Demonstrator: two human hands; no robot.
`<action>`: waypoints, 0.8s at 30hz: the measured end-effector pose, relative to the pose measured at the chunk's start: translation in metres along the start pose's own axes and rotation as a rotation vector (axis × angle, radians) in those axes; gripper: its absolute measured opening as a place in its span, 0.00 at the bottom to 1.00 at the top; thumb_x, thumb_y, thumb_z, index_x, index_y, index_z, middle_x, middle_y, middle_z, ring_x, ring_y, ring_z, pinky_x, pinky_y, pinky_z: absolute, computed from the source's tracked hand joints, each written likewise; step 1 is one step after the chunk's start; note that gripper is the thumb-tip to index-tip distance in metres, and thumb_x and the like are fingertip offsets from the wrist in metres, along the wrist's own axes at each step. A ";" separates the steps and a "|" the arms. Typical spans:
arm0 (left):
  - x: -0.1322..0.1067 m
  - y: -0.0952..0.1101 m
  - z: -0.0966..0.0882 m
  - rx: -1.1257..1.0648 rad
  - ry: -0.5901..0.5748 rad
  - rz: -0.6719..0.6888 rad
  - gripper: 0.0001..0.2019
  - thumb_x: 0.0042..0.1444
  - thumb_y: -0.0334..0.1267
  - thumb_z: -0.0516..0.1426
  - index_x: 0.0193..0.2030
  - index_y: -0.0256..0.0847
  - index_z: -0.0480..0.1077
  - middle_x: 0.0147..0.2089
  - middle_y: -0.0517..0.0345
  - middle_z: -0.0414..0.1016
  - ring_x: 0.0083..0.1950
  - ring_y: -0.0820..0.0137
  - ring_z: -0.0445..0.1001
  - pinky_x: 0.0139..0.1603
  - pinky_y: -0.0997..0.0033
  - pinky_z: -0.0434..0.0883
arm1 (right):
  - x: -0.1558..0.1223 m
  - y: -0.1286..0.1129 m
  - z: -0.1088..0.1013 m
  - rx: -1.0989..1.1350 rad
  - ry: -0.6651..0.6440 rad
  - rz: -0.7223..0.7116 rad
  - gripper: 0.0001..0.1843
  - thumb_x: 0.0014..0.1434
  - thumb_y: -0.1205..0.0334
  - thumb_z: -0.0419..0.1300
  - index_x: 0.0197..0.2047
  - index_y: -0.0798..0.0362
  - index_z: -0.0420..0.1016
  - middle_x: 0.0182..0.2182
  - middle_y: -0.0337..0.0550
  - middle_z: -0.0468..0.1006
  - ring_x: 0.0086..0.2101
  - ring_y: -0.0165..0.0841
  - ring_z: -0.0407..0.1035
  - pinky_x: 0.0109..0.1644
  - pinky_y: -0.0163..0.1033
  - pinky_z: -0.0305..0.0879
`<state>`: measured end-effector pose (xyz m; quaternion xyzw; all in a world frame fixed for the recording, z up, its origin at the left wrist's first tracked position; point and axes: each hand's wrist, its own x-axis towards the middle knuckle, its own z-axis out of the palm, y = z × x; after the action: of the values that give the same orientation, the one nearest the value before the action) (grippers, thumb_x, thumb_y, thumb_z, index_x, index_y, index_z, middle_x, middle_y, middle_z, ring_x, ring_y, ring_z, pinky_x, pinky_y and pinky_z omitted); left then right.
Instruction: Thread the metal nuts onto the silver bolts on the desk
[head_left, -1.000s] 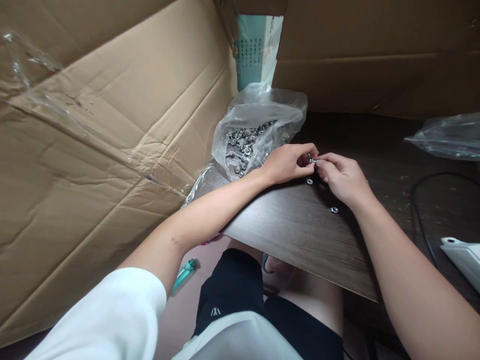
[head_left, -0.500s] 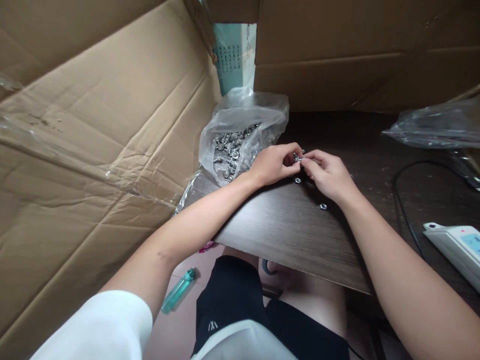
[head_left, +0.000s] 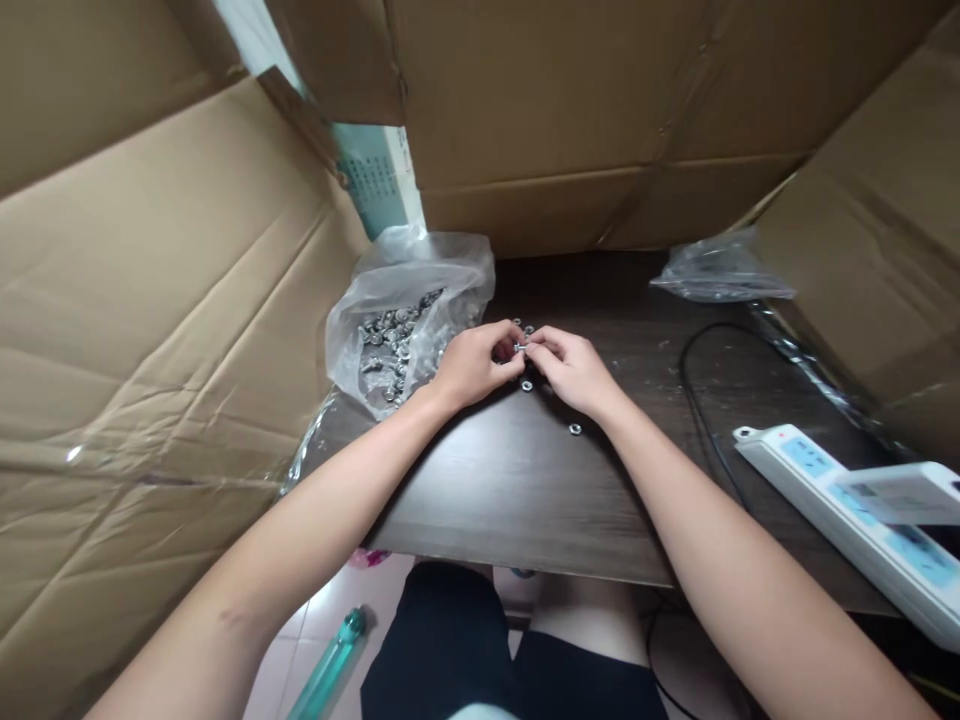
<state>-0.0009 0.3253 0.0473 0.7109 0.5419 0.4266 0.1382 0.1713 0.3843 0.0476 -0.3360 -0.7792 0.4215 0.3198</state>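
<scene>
A small metal bolt (head_left: 519, 347) spans the gap between my two hands, over the dark table. My left hand (head_left: 480, 365) has thumb and forefinger curled round its left end. At the other end, the fingertips of my right hand (head_left: 574, 370) are pinched together on the shank; whether a nut sits between them is hidden. Just below the fingers a hex nut (head_left: 527, 386) lies on the table, and another nut (head_left: 575, 430) rests nearer me. A few more small metal pieces (head_left: 517, 323) show behind my fingertips. Left of my left hand stands an open clear plastic bag (head_left: 341, 335) with many bolts (head_left: 397, 325).
Cardboard walls (head_left: 600, 90) enclose the table (head_left: 510, 490) at the back and sides. On the right lie a white power strip (head_left: 817, 510), a black cable (head_left: 686, 370) and a flat plastic bag (head_left: 720, 268). A green bottle (head_left: 330, 665) is on the floor.
The view has turned to the right, so everything appears further left and more of the power strip shows. Both hands keep their pinch on the bolt, with little visible change.
</scene>
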 end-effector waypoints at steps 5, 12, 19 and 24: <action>0.001 0.001 0.000 -0.003 0.009 -0.001 0.05 0.56 0.33 0.61 0.40 0.39 0.74 0.31 0.62 0.77 0.32 0.73 0.74 0.36 0.74 0.67 | -0.001 -0.004 -0.003 -0.048 -0.006 -0.021 0.17 0.64 0.50 0.54 0.32 0.53 0.74 0.26 0.40 0.74 0.29 0.34 0.66 0.35 0.38 0.59; 0.001 0.001 0.000 -0.006 0.004 -0.015 0.05 0.56 0.34 0.61 0.40 0.40 0.74 0.31 0.62 0.76 0.33 0.73 0.74 0.36 0.74 0.68 | -0.001 -0.002 -0.002 0.020 -0.008 0.013 0.11 0.62 0.54 0.58 0.38 0.52 0.75 0.30 0.41 0.77 0.29 0.34 0.68 0.35 0.38 0.61; 0.001 0.001 0.000 0.017 0.015 -0.016 0.05 0.56 0.35 0.61 0.40 0.40 0.74 0.31 0.62 0.77 0.32 0.73 0.74 0.36 0.73 0.68 | -0.001 -0.005 -0.003 -0.061 -0.009 -0.022 0.17 0.65 0.51 0.54 0.30 0.53 0.72 0.24 0.38 0.70 0.27 0.32 0.63 0.33 0.37 0.56; 0.002 0.003 0.000 0.020 0.012 -0.018 0.05 0.56 0.34 0.61 0.40 0.40 0.74 0.31 0.62 0.77 0.33 0.73 0.74 0.36 0.73 0.69 | -0.002 -0.007 -0.003 0.007 -0.021 0.025 0.11 0.63 0.56 0.57 0.36 0.52 0.76 0.32 0.41 0.78 0.31 0.34 0.68 0.37 0.37 0.61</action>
<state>0.0008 0.3256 0.0499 0.7048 0.5532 0.4240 0.1319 0.1726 0.3807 0.0548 -0.3402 -0.7769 0.4316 0.3073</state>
